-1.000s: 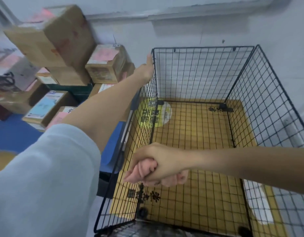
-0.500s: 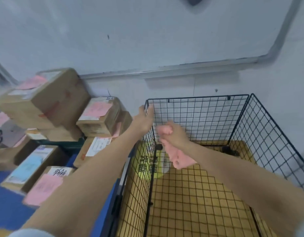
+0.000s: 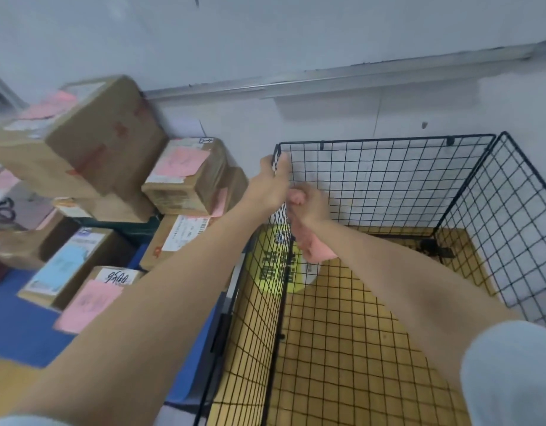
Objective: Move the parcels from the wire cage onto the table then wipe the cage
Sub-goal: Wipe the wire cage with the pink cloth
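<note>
- Gripping a bunched pink cloth (image 3: 316, 250) in the right hand (image 3: 308, 204), fingers curled tight round it, fist up against the inside of the wire cage (image 3: 388, 179) at its far left corner.
- Holding the top rim of that same corner with the left hand (image 3: 270, 186), fingers hooked over the wire.
- Shifted since a second ago: then working low on the left panel near the front with the right hand, now high at the back corner, just beside the left hand. Already up near there half a second ago, only a little further apart.
- Kept on that corner with the left hand through all three moments.
- Soft and crumpled in the fist, with a loose tail of cloth hanging below it.
- Built of thin black wire in a square grid, joined at the corners by small dark clips, open on top.
- Floored with a yellow-brown board (image 3: 342, 348) under the mesh, marked by a round yellow label (image 3: 274, 269) with dark characters, seen through the left panel.
- Stacked outside the cage, just to its left: parcels (image 3: 185, 176) of brown taped cardboard with pink, white and pale blue labels, piled on the blue table (image 3: 16, 327).
- Backed by a pale grey wall carrying a long metal rail (image 3: 327, 78).
- Dressed in light sleeves (image 3: 511, 373) at the upper arms.
</note>
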`<action>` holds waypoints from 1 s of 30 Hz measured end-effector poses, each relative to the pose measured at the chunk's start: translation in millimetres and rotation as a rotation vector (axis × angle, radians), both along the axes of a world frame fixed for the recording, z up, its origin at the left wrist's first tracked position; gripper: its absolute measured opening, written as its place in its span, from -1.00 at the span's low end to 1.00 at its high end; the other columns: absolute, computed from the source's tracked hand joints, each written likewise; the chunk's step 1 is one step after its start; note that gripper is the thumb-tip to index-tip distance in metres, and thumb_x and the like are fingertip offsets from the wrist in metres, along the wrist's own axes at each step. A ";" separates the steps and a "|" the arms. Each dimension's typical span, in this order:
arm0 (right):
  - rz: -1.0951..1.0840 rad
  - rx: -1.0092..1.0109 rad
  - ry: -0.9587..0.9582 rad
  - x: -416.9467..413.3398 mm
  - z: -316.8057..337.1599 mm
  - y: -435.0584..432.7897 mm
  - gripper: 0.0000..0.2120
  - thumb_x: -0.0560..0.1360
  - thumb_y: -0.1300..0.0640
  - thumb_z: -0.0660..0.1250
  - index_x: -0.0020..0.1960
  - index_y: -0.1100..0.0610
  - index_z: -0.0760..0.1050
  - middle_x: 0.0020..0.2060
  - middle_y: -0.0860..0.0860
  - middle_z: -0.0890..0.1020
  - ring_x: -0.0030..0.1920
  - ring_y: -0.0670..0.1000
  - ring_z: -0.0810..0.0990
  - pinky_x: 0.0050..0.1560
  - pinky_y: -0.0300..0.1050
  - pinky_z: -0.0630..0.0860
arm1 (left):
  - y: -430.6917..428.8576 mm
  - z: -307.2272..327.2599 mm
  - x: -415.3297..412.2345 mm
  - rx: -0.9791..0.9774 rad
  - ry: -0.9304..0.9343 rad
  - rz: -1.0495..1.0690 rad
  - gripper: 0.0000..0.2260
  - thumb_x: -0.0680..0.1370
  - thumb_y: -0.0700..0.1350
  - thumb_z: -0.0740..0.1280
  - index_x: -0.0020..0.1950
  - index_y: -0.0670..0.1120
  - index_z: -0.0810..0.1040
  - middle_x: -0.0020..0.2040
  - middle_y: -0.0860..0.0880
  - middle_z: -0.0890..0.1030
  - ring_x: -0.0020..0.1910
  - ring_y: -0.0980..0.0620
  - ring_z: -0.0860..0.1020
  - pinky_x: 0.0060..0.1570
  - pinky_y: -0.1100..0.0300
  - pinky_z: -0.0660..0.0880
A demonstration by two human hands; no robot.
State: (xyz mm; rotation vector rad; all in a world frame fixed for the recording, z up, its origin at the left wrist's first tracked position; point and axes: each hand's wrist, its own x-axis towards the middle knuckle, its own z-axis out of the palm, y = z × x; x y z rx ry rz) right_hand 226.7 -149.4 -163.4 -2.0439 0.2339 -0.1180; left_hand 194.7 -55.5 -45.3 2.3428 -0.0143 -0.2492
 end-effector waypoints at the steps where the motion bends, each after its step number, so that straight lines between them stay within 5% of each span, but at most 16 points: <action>1: 0.003 0.008 -0.001 -1.8 0.7 0.0 -0.60 0.49 0.31 0.32 0.31 0.12 0.47 0.11 0.01 0.63 0.16 0.01 0.57 0.25 -0.05 0.49 | 0.4 -0.6 0.7 0.000 0.003 0.003 -0.48 0.63 0.21 -0.14 0.54 0.02 0.07 0.41 -0.17 0.38 0.42 -0.11 0.29 0.20 0.12 0.05; 5: 0.060 -0.014 -0.043 -19.6 -1.4 2.4 -0.68 0.47 0.34 0.29 0.19 0.13 0.51 -0.10 -0.07 0.58 0.00 -0.02 0.56 0.04 -0.17 0.47 | 2.0 -4.0 3.0 -0.041 -0.010 0.005 -0.44 0.61 0.25 -0.14 0.54 0.00 0.07 0.40 -0.22 0.37 0.36 -0.18 0.36 0.29 0.05 0.21; 13: 0.179 0.050 0.000 -92.2 -11.3 16.0 -0.60 0.44 0.29 0.39 0.21 -0.01 0.48 -0.04 -0.10 0.60 -0.03 -0.04 0.62 0.03 -0.08 0.61 | 2.7 -0.9 -1.4 -0.036 -0.003 0.012 -0.43 0.61 0.25 -0.15 0.54 -0.02 0.07 0.40 -0.19 0.37 0.32 -0.16 0.42 0.26 0.04 0.21; 17: 0.239 0.042 0.012 -140.9 -3.5 26.6 -0.58 0.45 0.27 0.41 0.26 0.03 0.47 -0.06 -0.15 0.56 -0.10 -0.16 0.58 -0.15 -0.39 0.53 | 3.3 8.5 -10.7 -0.025 0.000 -0.005 -0.43 0.62 0.23 -0.11 0.53 -0.04 0.07 0.39 -0.20 0.38 0.29 -0.18 0.44 0.31 0.01 0.30; 22: 0.371 0.004 0.059 -203.9 -11.9 42.6 -0.62 0.44 0.26 0.40 0.23 0.07 0.49 -0.06 -0.13 0.57 0.00 -0.07 0.59 0.13 -0.20 0.54 | 8.7 12.0 -16.4 0.061 0.039 -0.085 -0.36 0.62 0.07 0.17 0.55 -0.11 -0.09 0.47 -0.17 0.29 0.39 -0.16 0.34 0.35 0.06 0.26; 26: 0.457 -0.007 0.072 -241.5 -12.1 51.3 -0.62 0.46 0.27 0.39 0.24 0.06 0.49 0.03 -0.08 0.59 0.02 -0.16 0.52 0.09 -0.44 0.36 | 11.2 17.4 -21.7 0.130 0.035 -0.139 -0.28 0.58 -0.01 0.27 0.55 -0.14 -0.12 0.47 -0.16 0.28 0.40 -0.13 0.30 0.33 0.10 0.25; 30: 0.504 -0.035 0.089 -263.8 -2.7 57.3 -0.66 0.46 0.29 0.37 0.22 0.12 0.49 -0.02 -0.02 0.61 -0.08 -0.17 0.53 -0.01 -0.46 0.41 | 11.9 13.6 -25.0 0.134 -0.025 -0.130 -0.33 0.56 -0.03 0.29 0.53 -0.13 -0.03 0.42 -0.16 0.34 0.34 -0.11 0.36 0.25 0.12 0.31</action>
